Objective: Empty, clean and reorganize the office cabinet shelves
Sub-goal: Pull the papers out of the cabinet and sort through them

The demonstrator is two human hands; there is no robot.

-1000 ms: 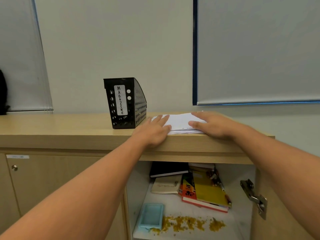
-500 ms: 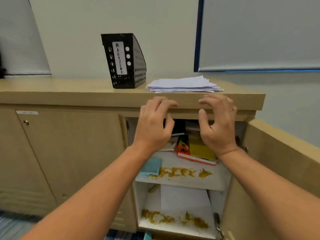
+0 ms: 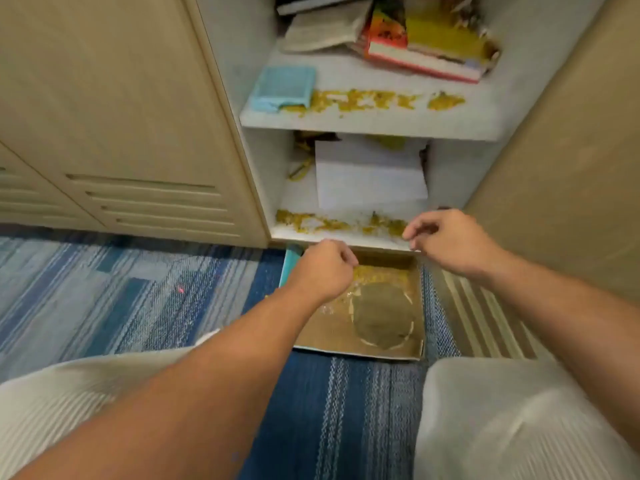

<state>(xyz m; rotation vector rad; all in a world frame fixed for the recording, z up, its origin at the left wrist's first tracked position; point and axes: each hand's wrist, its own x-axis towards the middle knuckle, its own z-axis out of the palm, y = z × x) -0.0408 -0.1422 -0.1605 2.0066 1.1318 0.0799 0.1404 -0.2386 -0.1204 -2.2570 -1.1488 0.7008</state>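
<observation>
Low down, the open cabinet shows two shelves: the upper shelf (image 3: 367,119) carries a leaning pile of books (image 3: 391,32) at the far right, a pale blue sponge-like pad (image 3: 282,88) at its left, and yellow crumbs (image 3: 374,100) along its near edge; the lower shelf (image 3: 332,235) holds white paper sheets (image 3: 369,176) with more crumbs in front. Both hands hover with fingers curled and holding nothing, left hand (image 3: 320,271) over a shallow cardboard tray (image 3: 381,341) on the blue striped carpet (image 3: 114,282), right hand (image 3: 450,242) at the lower shelf's near lip. Closed door (image 3: 114,109) bounds the left, open door (image 3: 561,140) the right; both knees crowd the near floor.
</observation>
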